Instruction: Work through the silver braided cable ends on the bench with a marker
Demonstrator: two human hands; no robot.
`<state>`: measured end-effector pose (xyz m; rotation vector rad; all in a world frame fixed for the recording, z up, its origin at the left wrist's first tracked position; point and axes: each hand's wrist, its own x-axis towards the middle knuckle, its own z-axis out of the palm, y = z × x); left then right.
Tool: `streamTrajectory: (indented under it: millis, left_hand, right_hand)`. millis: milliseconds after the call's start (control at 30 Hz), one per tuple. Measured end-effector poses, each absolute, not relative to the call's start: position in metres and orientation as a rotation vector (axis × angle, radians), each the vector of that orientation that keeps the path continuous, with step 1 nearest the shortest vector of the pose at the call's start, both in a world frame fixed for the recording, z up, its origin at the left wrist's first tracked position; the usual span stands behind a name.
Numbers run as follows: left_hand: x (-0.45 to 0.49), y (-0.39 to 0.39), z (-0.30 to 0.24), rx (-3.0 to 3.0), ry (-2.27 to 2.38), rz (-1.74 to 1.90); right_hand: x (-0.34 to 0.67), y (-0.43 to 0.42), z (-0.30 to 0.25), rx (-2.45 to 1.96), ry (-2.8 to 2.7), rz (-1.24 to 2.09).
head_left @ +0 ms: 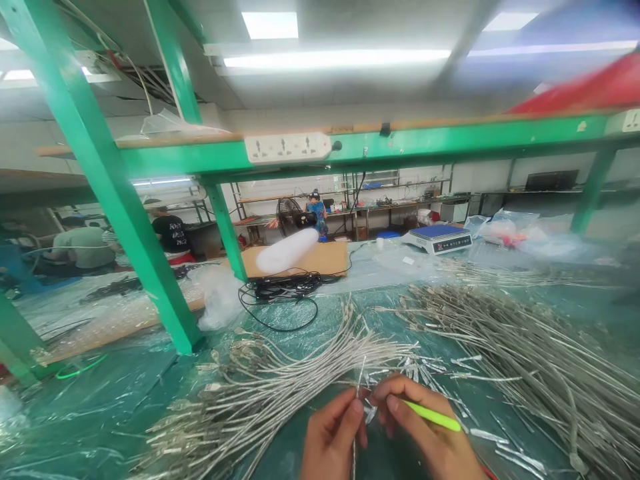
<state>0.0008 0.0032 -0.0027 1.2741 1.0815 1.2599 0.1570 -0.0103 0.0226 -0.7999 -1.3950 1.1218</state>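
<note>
My left hand is closed in a pinch on a thin grey cable that rises between the two hands. My right hand is closed too: its fingertips pinch the same cable and a slim yellow-green tool lies across its fingers, pointing right. Both hands sit low in the middle of the view. To their left lies a big heap of grey cables with connector ends. A second, larger pile of the same cables spreads to the right. Short loose cable pieces lie just beyond my right hand.
Clear plastic sheet covers the green bench. Green frame posts stand at left, with a crossbar carrying a white power strip. A coil of black wire, cardboard and a digital scale lie farther back. People work at far benches.
</note>
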Motion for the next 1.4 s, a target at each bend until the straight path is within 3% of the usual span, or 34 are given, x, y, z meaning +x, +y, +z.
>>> streamTrajectory:
  millis: [1000, 1400]
  left_hand:
    - [0.001, 0.002, 0.001, 1.273, 1.076, 1.233]
    - [0.002, 0.002, -0.003, 1.244, 1.121, 1.257]
  right_hand:
    - [0.156, -0.018, 0.039, -0.788, -1.481, 1.156]
    - [0.154, -0.010, 0.023, -0.790, -1.318, 1.126]
